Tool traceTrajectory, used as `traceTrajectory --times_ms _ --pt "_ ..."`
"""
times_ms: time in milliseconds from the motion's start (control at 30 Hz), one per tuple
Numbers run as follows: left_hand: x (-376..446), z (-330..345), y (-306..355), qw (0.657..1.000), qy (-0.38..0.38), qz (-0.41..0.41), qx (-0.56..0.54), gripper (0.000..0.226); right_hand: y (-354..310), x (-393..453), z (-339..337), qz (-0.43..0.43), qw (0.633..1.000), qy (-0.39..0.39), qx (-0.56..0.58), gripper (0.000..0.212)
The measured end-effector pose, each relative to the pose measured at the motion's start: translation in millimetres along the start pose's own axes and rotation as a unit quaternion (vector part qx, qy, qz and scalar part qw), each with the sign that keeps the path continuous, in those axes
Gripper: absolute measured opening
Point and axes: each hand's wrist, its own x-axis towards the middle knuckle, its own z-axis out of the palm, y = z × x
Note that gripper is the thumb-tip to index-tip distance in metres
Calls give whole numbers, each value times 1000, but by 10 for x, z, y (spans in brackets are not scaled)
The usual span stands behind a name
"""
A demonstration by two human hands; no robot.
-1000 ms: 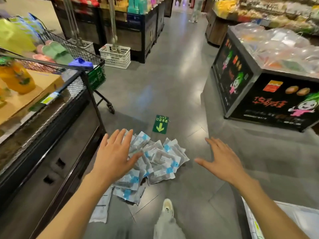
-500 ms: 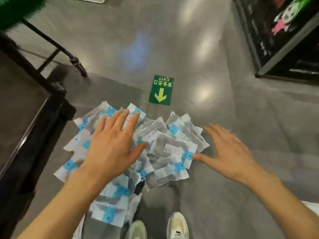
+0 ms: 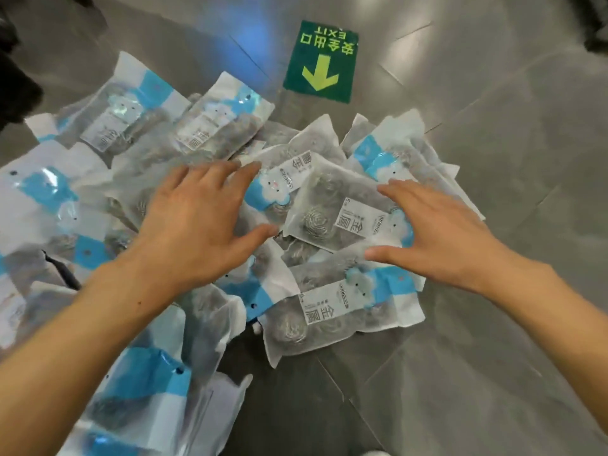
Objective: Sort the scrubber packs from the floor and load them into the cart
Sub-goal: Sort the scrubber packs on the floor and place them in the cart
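Nearest packs: a loose layer of scrubber packs lies on the floor at lower left, overlapping one another; none looks gathered or stacked.
Left hand: the left hand is spread palm-down over the middle of the heap, fingers apart, resting on or just above the packs; it grips nothing.
Right hand: the right hand is spread too, fingers apart, thumb and forefinger on either side of the end of the top pack; not closed on it.
Progress: judged from this, the sorting has barely begun; the whole heap is on the floor.
Cart: not in view, so its load cannot be told.
Far side: a green exit sticker lies on the floor just beyond the heap.
Obstacles: nothing blocks the hands; the slippery overlapping bags may slide when lifted.
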Motion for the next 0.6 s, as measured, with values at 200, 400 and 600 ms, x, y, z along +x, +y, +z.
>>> traceTrajectory --times_ms 200,400,600 --pt "-192 17 -142 1000 -6 12 -13 83 -177 107 210 -84 996 -32 -17 100" --pt "-567 -17 -402 998 -29 -27 -43 81 -451 319 576 -112 988 -95 -54 100" --pt "-728 -10 -621 997 -1 -41 -64 78 -538 420 1003 -142 970 -121 -157 99"
